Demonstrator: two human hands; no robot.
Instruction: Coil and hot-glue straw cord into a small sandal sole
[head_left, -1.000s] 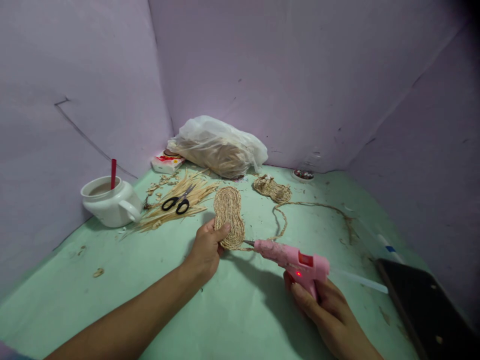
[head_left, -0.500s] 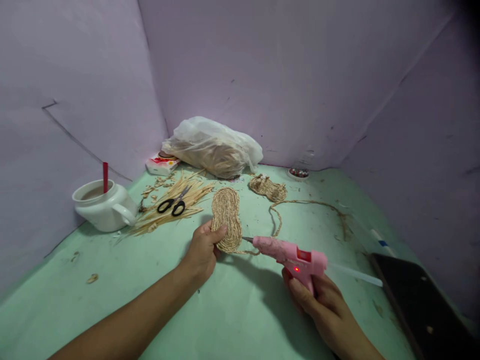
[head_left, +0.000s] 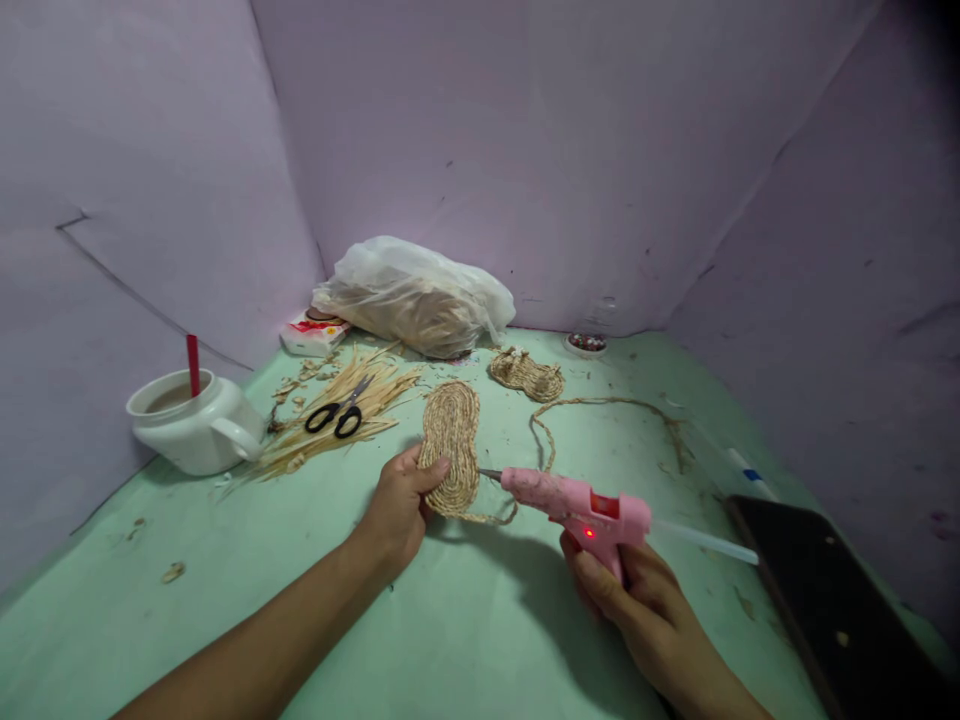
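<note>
A flat sole-shaped mat of coiled straw braid [head_left: 451,440] lies on the green table. My left hand [head_left: 397,505] pinches its near edge, thumb on top. My right hand [head_left: 637,605] grips the handle of a pink hot glue gun [head_left: 577,505] with a red light on. Its nozzle touches the mat's right edge near the bottom. A clear glue stick [head_left: 705,542] sticks out of the gun's back. A loose braid [head_left: 551,440] runs from the mat's near edge past the nozzle toward the back right.
Black scissors [head_left: 335,417] lie on a pile of straw [head_left: 330,420]. A white pot [head_left: 191,425] with a red stick stands at left. At the back are a plastic bag of straw [head_left: 416,298], a small box [head_left: 315,332], a smaller braided piece [head_left: 527,375] and a small dish [head_left: 586,343]. A dark slab [head_left: 832,610] lies at right.
The view has drifted right and slightly up. The glue gun's nozzle has moved a little up the mat's right edge, and the braid tail now loops under it.
</note>
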